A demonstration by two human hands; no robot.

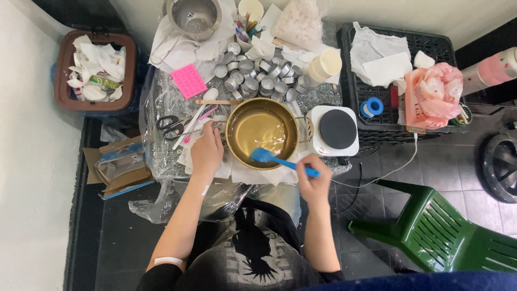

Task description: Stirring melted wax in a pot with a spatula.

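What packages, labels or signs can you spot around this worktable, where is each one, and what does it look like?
Pink sheet: on the table's left part, above the scissors; a tilted square, bright pink, with rows of small marks.
Clear plastic bag: at the table's far edge; bulging, filled with whitish pieces.
Cardboard box: on the floor left of the table; opened flat, brown with blue edging.
No screens in view.

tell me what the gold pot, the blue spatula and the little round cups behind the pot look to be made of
Gold pot: looks like polished metal, brass-toned, with a shiny reflective inside.
Blue spatula, held in the right hand: probably silicone or plastic, matte and evenly coloured.
Little round cups: seemingly thin silvery metal, likely aluminium, with bright glinting rims.
The left hand rests at the pot's rim.
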